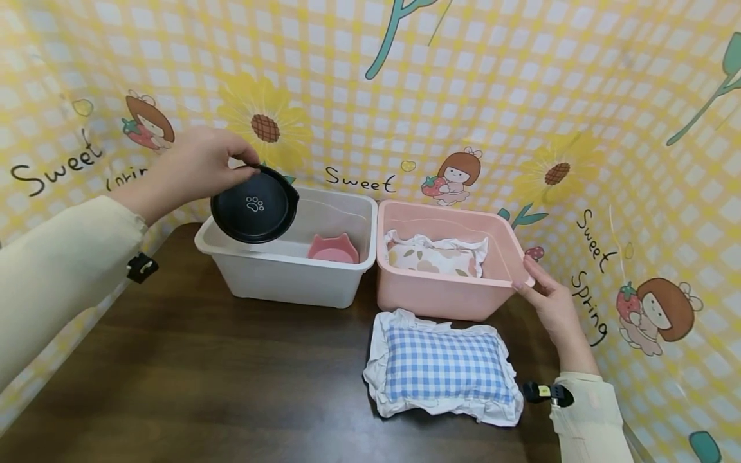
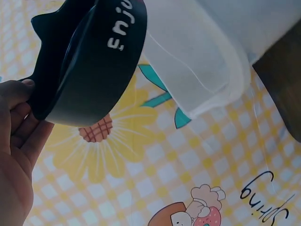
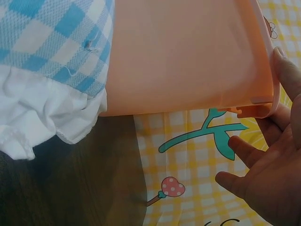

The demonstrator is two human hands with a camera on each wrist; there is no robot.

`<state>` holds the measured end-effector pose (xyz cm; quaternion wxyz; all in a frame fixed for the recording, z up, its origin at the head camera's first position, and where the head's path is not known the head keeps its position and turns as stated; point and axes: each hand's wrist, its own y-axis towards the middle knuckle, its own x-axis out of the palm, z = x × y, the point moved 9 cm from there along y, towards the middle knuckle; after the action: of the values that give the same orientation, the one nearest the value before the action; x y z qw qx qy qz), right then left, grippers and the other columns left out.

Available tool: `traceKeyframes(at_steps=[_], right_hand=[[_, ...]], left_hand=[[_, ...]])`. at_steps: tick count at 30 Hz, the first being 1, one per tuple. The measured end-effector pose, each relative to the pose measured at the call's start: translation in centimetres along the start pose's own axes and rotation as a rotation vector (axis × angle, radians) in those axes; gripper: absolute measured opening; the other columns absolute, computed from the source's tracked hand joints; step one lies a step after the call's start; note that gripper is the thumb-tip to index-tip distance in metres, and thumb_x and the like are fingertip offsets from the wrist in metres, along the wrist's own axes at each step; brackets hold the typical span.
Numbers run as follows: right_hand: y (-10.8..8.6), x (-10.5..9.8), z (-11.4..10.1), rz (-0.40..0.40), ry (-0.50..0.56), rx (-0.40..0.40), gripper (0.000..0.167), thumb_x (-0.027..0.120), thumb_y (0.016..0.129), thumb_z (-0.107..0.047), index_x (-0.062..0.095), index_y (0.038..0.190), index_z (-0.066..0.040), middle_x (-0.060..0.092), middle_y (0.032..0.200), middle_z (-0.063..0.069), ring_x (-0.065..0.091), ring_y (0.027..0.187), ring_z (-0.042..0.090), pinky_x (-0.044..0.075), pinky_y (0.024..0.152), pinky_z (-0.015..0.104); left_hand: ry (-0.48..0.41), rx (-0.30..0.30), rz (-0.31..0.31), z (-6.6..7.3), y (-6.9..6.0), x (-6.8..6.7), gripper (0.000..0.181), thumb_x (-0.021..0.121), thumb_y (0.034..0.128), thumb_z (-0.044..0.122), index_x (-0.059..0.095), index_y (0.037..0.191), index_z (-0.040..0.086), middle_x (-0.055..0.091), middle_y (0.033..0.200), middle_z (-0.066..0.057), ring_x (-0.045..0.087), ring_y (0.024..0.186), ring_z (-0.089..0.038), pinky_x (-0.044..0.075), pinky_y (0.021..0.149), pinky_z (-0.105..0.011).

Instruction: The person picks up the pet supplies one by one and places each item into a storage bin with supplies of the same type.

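My left hand (image 1: 211, 164) pinches the rim of a black pet bowl (image 1: 255, 204) with a white paw print, held tilted above the white bin (image 1: 295, 280). In the left wrist view the bowl (image 2: 101, 66) shows white lettering on its side. A pink cat-eared bowl (image 1: 334, 249) lies in the white bin. At the right, my right hand (image 1: 550, 305) grips the near right corner of the pink bin (image 1: 446, 296) between thumb and fingers. Inside that bin is a floral pillow (image 1: 437, 257) with a white ruffle.
A blue checked pillow (image 1: 446, 365) with a white ruffled edge lies on the dark wooden table (image 1: 231, 379), in front of the pink bin. The two bins stand side by side against a yellow checked cloth (image 1: 359, 96) that rises behind and around the table.
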<state>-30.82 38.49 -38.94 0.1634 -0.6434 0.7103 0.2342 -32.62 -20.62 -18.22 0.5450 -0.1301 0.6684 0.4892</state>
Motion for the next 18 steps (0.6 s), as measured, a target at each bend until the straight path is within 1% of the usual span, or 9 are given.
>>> traceKeyframes(at_steps=[4, 6, 9, 11, 14, 16, 18], right_hand=[[0.0, 0.0, -0.1, 0.000, 0.006, 0.004, 0.068, 0.070, 0.098, -0.037, 0.038, 0.157, -0.027, 0.028, 0.167, -0.007, 0.020, 0.157, 0.024, 0.028, 0.119, 0.059], [-0.1, 0.0, 0.0, 0.000, 0.014, 0.002, 0.068, 0.070, 0.098, -0.037, 0.038, 0.157, -0.026, 0.028, 0.167, -0.006, 0.020, 0.157, 0.025, 0.027, 0.119, 0.060], [-0.1, 0.0, 0.1, 0.002, 0.021, -0.005, 0.068, 0.071, 0.098, -0.035, 0.039, 0.157, -0.024, 0.028, 0.167, -0.005, 0.019, 0.157, 0.026, 0.026, 0.119, 0.060], [0.0, 0.0, 0.1, 0.003, 0.024, -0.010, 0.068, 0.071, 0.098, -0.035, 0.039, 0.157, -0.024, 0.028, 0.167, -0.004, 0.019, 0.157, 0.026, 0.026, 0.120, 0.060], [0.0, 0.0, 0.2, 0.004, 0.021, -0.011, 0.067, 0.070, 0.099, -0.035, 0.039, 0.157, -0.025, 0.029, 0.167, -0.005, 0.020, 0.157, 0.024, 0.027, 0.120, 0.059], [0.1, 0.0, 0.2, 0.004, 0.017, -0.011, 0.067, 0.070, 0.099, -0.036, 0.038, 0.157, -0.026, 0.029, 0.167, -0.006, 0.021, 0.156, 0.024, 0.028, 0.119, 0.058], [0.1, 0.0, 0.1, 0.003, 0.012, -0.009, 0.067, 0.070, 0.099, -0.036, 0.038, 0.157, -0.026, 0.029, 0.167, -0.006, 0.021, 0.156, 0.024, 0.028, 0.119, 0.058]], left_hand=[[0.008, 0.008, -0.054, -0.7, 0.8, 1.0, 0.007, 0.075, 0.0915, 0.008, 0.078, 0.098, 0.007, 0.077, 0.096, -0.011, 0.072, 0.083, -0.029, 0.057, 0.070, -0.048], [0.000, 0.011, -0.078, -1.1, 1.1, 1.8, 0.006, 0.075, 0.0909, 0.007, 0.078, 0.097, 0.006, 0.076, 0.097, -0.012, 0.072, 0.087, -0.030, 0.058, 0.074, -0.049], [-0.020, 0.015, -0.104, -1.7, 1.4, 2.9, 0.006, 0.076, 0.0894, 0.005, 0.077, 0.095, 0.006, 0.075, 0.096, -0.012, 0.071, 0.089, -0.030, 0.058, 0.077, -0.050], [-0.035, 0.036, -0.105, -1.9, 1.5, 3.7, 0.005, 0.078, 0.0882, 0.003, 0.077, 0.093, 0.005, 0.075, 0.095, -0.011, 0.071, 0.090, -0.030, 0.058, 0.077, -0.049], [-0.049, 0.063, -0.100, -2.3, 1.5, 4.8, 0.004, 0.079, 0.0872, 0.003, 0.078, 0.091, 0.005, 0.076, 0.092, -0.009, 0.073, 0.087, -0.028, 0.059, 0.075, -0.047], [-0.054, 0.055, -0.111, -2.8, 1.5, 5.6, 0.004, 0.079, 0.0878, 0.004, 0.079, 0.092, 0.005, 0.077, 0.091, -0.008, 0.073, 0.085, -0.026, 0.059, 0.074, -0.046], [-0.053, 0.029, -0.133, -3.4, 1.4, 6.4, 0.004, 0.078, 0.0887, 0.005, 0.079, 0.093, 0.006, 0.076, 0.091, -0.006, 0.072, 0.083, -0.024, 0.059, 0.073, -0.045]])
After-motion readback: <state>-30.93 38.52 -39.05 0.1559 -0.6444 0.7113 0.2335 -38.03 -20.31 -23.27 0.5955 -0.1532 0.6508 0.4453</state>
